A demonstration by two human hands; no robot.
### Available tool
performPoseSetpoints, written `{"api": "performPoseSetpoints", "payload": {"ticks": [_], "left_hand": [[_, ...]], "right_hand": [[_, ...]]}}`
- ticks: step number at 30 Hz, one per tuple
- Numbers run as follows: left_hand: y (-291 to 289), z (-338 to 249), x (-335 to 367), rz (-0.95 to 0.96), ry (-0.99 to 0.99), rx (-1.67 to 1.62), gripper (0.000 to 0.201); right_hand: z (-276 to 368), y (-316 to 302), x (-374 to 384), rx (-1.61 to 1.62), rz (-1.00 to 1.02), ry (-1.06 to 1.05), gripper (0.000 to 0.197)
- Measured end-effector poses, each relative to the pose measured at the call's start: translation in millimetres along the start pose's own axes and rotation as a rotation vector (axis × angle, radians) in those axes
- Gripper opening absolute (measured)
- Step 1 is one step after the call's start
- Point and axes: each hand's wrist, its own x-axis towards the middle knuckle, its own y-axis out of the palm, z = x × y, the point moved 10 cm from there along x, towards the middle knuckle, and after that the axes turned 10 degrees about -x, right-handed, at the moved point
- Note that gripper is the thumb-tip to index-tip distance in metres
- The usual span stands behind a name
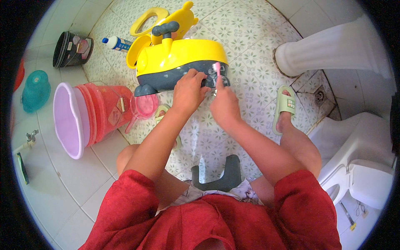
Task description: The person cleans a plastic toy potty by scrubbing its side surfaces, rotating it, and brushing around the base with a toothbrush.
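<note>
A yellow and dark grey child's potty (183, 52), shaped like a ride-on toy, lies tilted on the floor ahead of me with its grey side facing me. White suds cling to the grey wheel area at its right end. My right hand (225, 106) is closed round a pink toothbrush (217, 70), whose bristle head touches that sudsy part. Just left of it, my left hand (189, 91) grips the potty's lower grey edge with curled fingers; its fingertips are partly hidden. A yellow seat ring (137, 27) and a yellow lid-like panel (183, 21) rest behind the potty.
A blue-capped white bottle (116, 43) lies beside the potty. To the left are a black bucket (73, 50), red bucket (110, 106), lilac basin (66, 121) and pink dipper (146, 105). A white pedestal (329, 48) and toilet (354, 154) stand right, near a floor drain (319, 96).
</note>
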Motion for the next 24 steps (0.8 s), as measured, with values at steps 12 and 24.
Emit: {"api": "performPoseSetpoints", "payload": {"ticks": [12, 24], "left_hand": [[0.0, 0.9, -1.0, -0.006, 0.010, 0.006, 0.034], [0.2, -0.8, -0.4, 0.012, -0.002, 0.040, 0.031]], "right_hand": [[0.3, 6.5, 6.5, -0.118, -0.007, -0.066, 0.069], [8.0, 8.4, 7.5, -0.145, -0.024, -0.172, 0.069]]}}
